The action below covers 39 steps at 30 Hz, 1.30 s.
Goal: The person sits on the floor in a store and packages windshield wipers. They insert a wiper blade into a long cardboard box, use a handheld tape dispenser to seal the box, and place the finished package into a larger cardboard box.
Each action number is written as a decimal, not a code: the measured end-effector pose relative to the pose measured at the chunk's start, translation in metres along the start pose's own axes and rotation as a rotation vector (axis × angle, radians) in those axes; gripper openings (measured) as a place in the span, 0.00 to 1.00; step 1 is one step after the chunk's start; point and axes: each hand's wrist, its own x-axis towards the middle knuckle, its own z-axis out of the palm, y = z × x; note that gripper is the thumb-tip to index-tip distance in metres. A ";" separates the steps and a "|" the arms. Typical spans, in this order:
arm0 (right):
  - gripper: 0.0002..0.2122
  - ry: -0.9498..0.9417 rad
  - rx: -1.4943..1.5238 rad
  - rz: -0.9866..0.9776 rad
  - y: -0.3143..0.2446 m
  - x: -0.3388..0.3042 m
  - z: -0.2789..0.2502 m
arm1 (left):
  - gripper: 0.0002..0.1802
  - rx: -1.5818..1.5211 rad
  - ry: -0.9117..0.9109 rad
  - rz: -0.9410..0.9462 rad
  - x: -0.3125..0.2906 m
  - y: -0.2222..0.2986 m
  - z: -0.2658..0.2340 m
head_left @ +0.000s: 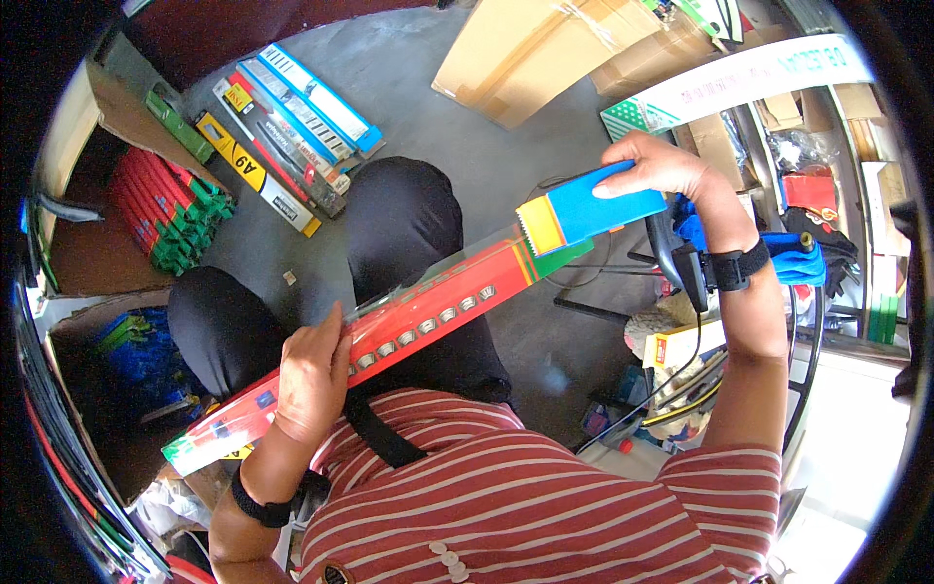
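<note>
Head view: a person in a red-and-white striped shirt point(545, 496) steadies a long red box point(428, 316), printed with a row of small silver shapes, slanting above dark trousers point(404, 214) from 8 o'clock toward 2 o'clock. The left hand point(311, 375), at 8 o'clock, lies across the lower part of the box, back of the hand up and fingers pointing to 12 o'clock; its grip is on the box, with the fingertips at the far edge and the underside hidden. The left forearm rises from 7 o'clock, a black band at the wrist.

At 2 o'clock, the right hand point(657, 165) has its grip closed around a blue-and-yellow tape dispenser point(593, 204), thumb flat on the blue face and fingers curled over the far side. The right elbow is bent, the forearm upright at 3 o'clock and the wrist turned in toward the center. The dispenser's toothed edge overlaps the green end of the box; whether it touches cannot be told. Clear film point(428, 282) runs along the box's upper edge.

On the grey floor point(409, 112), blue-and-white boxes point(309, 102) and a yellow-and-black box point(248, 165) lie toward 10 o'clock; a cardboard carton point(525, 49) stands near 12 o'clock.
</note>
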 end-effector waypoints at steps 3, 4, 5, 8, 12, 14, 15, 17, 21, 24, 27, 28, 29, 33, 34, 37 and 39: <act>0.18 -0.040 -0.038 0.022 0.002 0.004 -0.002 | 0.26 -0.162 0.022 -0.167 -0.003 0.002 0.005; 0.18 -0.040 -0.012 0.030 0.002 0.004 -0.001 | 0.27 -0.255 0.035 -0.270 -0.004 0.005 0.006; 0.18 -0.041 0.015 0.039 0.002 0.003 -0.001 | 0.29 -0.321 -0.016 -0.314 -0.005 0.000 0.004; 0.17 -0.038 0.040 0.037 0.002 0.003 0.000 | 0.28 0.034 -0.045 -0.074 -0.007 -0.009 0.000; 0.17 -0.032 0.077 0.046 -0.002 0.002 0.000 | 0.30 0.168 -0.070 0.229 0.011 0.009 -0.011; 0.17 -0.036 0.059 0.031 -0.001 0.001 -0.002 | 0.35 0.250 -0.205 0.210 0.006 0.011 -0.007; 0.17 -0.038 0.050 0.024 0.000 0.001 -0.002 | 0.37 0.276 -0.246 0.201 0.000 0.005 0.000; 0.18 -0.033 0.074 0.044 -0.002 -0.001 -0.003 | 0.44 0.261 -0.390 0.091 -0.004 -0.001 0.006; 0.18 -0.027 -0.006 0.018 0.000 -0.001 -0.003 | 0.51 0.367 -0.383 0.109 0.006 0.011 -0.003; 0.19 -0.049 -0.023 0.003 0.003 0.005 -0.004 | 0.60 0.233 -0.364 0.258 0.041 0.044 -0.004; 0.19 -0.065 0.003 0.027 -0.010 0.007 -0.007 | 0.57 0.094 -0.382 0.334 0.063 0.057 0.021; 0.18 -0.072 -0.031 0.022 -0.011 0.007 -0.008 | 0.56 0.110 -0.395 0.350 0.071 0.058 0.029; 0.18 -0.075 -0.043 0.020 -0.011 0.008 -0.008 | 0.54 0.127 -0.408 0.366 0.074 0.058 0.036; 0.18 -0.084 -0.043 0.018 -0.002 0.009 -0.009 | 0.48 0.172 -0.334 0.404 0.073 0.046 0.061; 0.18 -0.087 -0.032 0.017 0.002 0.008 -0.010 | 0.47 0.187 -0.330 0.404 0.071 0.044 0.063; 0.19 -0.093 0.051 0.036 0.003 -0.003 -0.016 | 0.47 0.186 -0.292 0.393 0.069 0.043 0.065; 0.20 -0.053 -0.004 0.025 0.001 -0.014 -0.029 | 0.47 0.175 -0.262 0.384 0.069 0.041 0.065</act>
